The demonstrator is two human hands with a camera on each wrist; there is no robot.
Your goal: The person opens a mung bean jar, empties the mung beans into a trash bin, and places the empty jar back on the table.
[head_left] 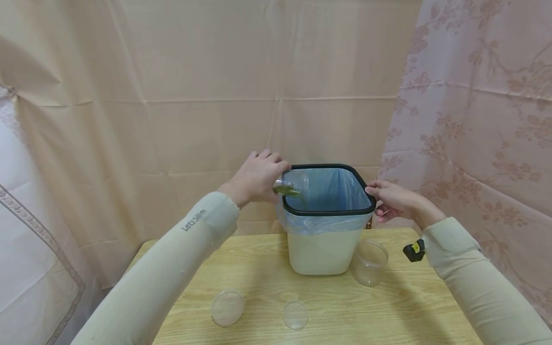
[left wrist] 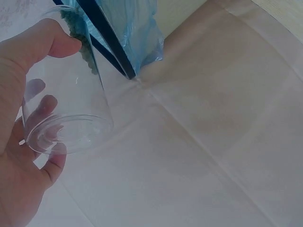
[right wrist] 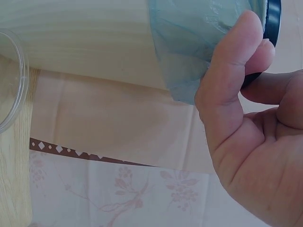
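My left hand [head_left: 258, 178] grips a clear plastic jar [left wrist: 71, 94], thumb on one side and fingers curled round the other. The jar is tilted over the left rim of a cream trash bin [head_left: 321, 251], its mouth toward the inside. Green crumbly stuff [left wrist: 80, 40] lies along the jar's wall near the mouth. A blue bag [head_left: 334, 189] lines the bin and folds over the outside beneath a black rim [head_left: 329, 212]. At the bin's right corner, my right hand [head_left: 398, 201] pinches the black rim between thumb and fingers. The bin's bottom inside is hidden.
A second clear jar [head_left: 370, 263] stands right beside the bin on the wooden table [head_left: 258, 282]. Two clear round lids, a larger lid [head_left: 227, 308] and a smaller lid [head_left: 295, 315], lie nearer the front. Beige curtain [head_left: 194, 120] hangs behind the table, floral cloth [head_left: 483, 143] to the right.
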